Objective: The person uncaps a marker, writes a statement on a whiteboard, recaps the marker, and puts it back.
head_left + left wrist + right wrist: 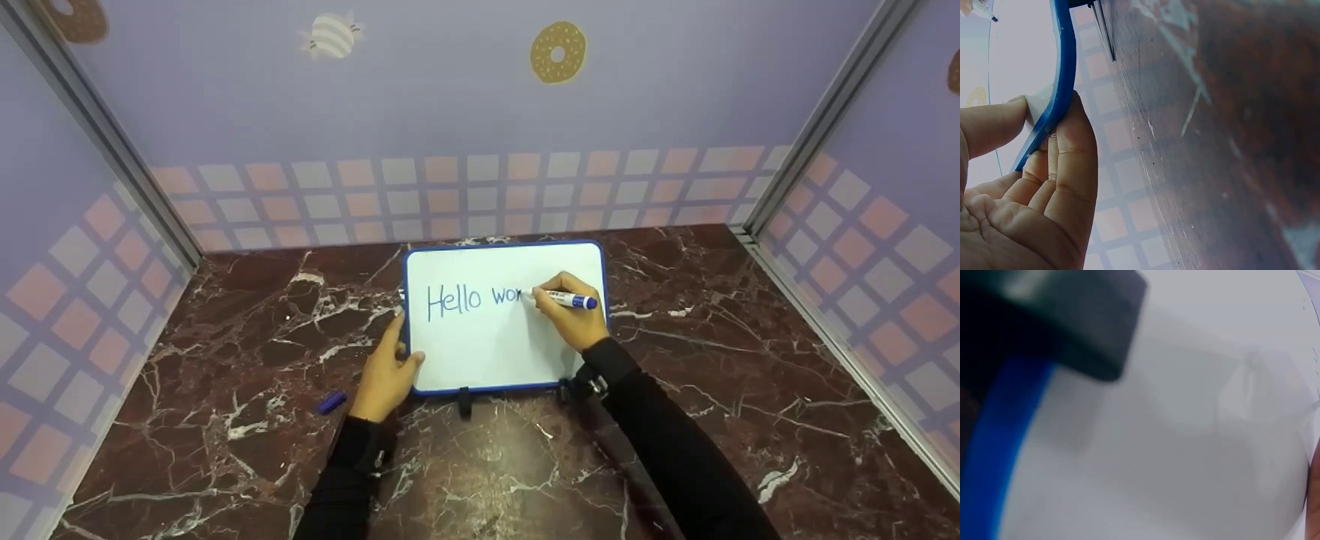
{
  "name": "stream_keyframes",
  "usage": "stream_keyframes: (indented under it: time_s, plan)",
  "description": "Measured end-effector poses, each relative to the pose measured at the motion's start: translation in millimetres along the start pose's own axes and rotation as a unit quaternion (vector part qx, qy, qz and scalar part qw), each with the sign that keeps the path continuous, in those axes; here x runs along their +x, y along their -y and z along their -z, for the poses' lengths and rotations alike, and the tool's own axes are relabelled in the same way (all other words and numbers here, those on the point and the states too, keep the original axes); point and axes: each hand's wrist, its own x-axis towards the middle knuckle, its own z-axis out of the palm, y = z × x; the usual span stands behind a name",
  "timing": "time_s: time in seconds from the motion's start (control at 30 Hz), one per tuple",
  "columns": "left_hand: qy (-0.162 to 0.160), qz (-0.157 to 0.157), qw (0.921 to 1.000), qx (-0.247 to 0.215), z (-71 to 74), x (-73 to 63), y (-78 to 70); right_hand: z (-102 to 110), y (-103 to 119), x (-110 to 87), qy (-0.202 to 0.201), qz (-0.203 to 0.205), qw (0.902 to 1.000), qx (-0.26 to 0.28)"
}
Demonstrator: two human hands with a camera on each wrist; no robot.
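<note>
A small whiteboard (480,352) with a blue frame leans back on the marble surface and bears the blue writing "Hello wor". My left hand (386,381) grips its lower left edge; in the left wrist view the thumb (999,124) lies on the front and the fingers (1075,169) are behind the frame. Between thumb and fingers my right hand (574,315) pinches a white marker (562,298) with a blue end, its tip at the last letter. The right wrist view shows mostly blurred white board (1157,467) and a sliver of skin at the right edge.
A blue marker cap (331,403) lies on the dark red marble surface (247,360), left of my left hand. Black feet (465,403) stick out below the board. Behind it stands a purple wall (450,97) with pink and white squares, with side walls left and right.
</note>
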Motion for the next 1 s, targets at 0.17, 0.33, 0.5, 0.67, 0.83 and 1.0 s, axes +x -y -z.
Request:
stream_keyframes:
  time_s: [0.17,0.33,0.5,0.67,0.83,1.0]
  plan:
    - [0.003,0.007,1.0,0.0,-0.1,-0.1,-0.2,-0.2,-2.1,0.8,-0.012,0.001,0.9999,-0.01]
    - [-0.003,0.004,1.0,0.004,0.0,-0.2,-0.9,0.2,-2.6,1.6,-0.021,0.008,0.9997,-0.011]
    - [-0.004,0.003,1.0,0.005,0.0,-0.6,-0.9,1.6,-2.3,1.8,-0.016,0.005,0.9999,0.0]
    - [0.004,0.008,1.0,0.002,-0.3,-0.4,-0.3,4.0,-2.2,2.0,-0.011,-0.003,0.9999,0.006]
    - [0.001,0.011,0.9999,0.003,-0.4,-0.1,-0.6,7.0,-2.6,3.3,-0.017,0.004,0.9998,0.009]
    - [0.001,0.017,0.9999,0.002,-0.1,0.3,-0.9,8.0,-2.8,5.8,-0.015,0.0,0.9997,0.018]
